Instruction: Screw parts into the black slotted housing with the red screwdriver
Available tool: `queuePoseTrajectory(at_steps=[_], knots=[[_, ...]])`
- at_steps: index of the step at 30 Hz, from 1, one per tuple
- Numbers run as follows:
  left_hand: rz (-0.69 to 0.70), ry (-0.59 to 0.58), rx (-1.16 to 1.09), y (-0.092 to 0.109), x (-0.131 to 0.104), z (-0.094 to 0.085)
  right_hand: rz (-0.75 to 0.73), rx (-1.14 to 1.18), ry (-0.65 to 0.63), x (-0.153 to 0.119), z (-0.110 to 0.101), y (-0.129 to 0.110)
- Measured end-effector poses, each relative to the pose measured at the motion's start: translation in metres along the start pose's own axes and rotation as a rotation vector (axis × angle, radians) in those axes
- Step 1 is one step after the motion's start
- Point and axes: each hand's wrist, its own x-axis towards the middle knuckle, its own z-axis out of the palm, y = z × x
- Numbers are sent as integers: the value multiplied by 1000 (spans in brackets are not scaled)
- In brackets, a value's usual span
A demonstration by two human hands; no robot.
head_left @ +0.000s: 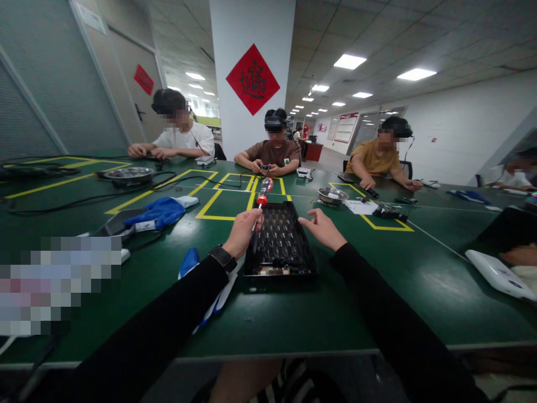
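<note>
Green table (335, 313) with yellow tape (222, 217) in an office, and the black case (309, 252) sits near the front edge (293, 354) with a strip of tabletop between. Left hand (243, 232) pinches a screwdriver (264, 193), handle up; right hand (323, 229) is empty and loosely spread by the case's right rim, can't tell if they're touching.

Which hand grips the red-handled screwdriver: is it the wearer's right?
No, the left hand grips the red-handled screwdriver by its shaft, while the right hand holds no tool.
</note>
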Motion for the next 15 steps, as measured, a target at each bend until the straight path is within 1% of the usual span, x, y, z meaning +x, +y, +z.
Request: queuePoseTrajectory(at_steps=[1, 2, 4, 5, 6, 8, 11, 13, 15], knots=[[-17, 101, 30, -7, 3, -4, 15, -192, -53, 0, 1, 8], [-37, 190, 88, -14, 5, -8, 16, -327, -130, -1, 4, 15], [-99, 326, 236, -28, 10, -16, 11, -433, -225, -5, 10, 21], [-161, 367, 309, -35, 11, -20, 4, -448, -246, -8, 11, 21], [-233, 377, 351, -40, 13, -23, -3, -454, -250, -11, 12, 20], [-297, 370, 375, -49, 15, -27, -14, -477, -257, -19, 7, 18], [-324, 301, 407, -56, 16, -30, -23, -490, -270, -36, -13, 24], [-323, 226, 458, -58, 16, -31, -15, -492, -280, -49, -33, 35], [-321, 149, 508, -59, 16, -32, 1, -493, -289, -61, -55, 53]])
